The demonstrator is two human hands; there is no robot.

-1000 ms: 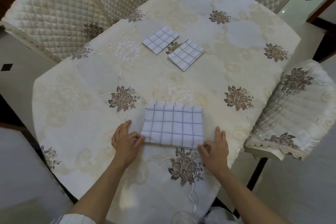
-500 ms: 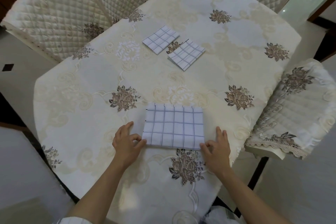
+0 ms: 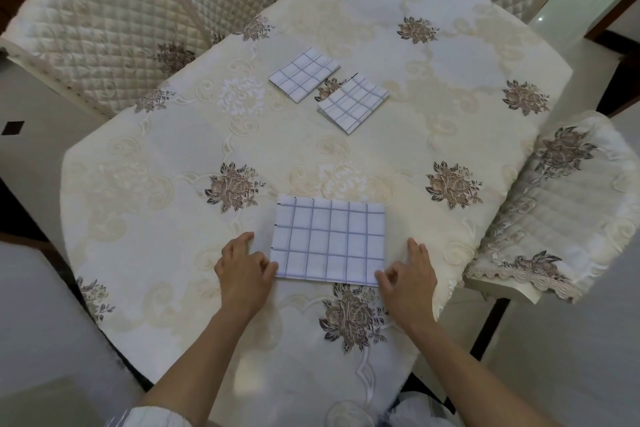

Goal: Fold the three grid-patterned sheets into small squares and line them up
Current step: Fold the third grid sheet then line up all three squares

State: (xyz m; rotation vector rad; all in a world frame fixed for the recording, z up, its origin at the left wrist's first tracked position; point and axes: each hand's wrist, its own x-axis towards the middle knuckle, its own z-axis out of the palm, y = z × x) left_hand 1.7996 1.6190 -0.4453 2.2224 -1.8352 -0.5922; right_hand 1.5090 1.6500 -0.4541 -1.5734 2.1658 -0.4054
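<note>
One folded sheet (image 3: 329, 241) lies between left hand (image 3: 242, 270) and right hand (image 3: 410, 276), touching both.

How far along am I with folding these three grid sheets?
Done: two folded squares lie side by side farther away. In hand: the third sheet, a larger rectangle, left hand and right hand at its near corners. Left: fold it smaller and join the row.

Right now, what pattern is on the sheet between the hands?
A thin blue-grey grid on the white folded sheet, head view.
</note>
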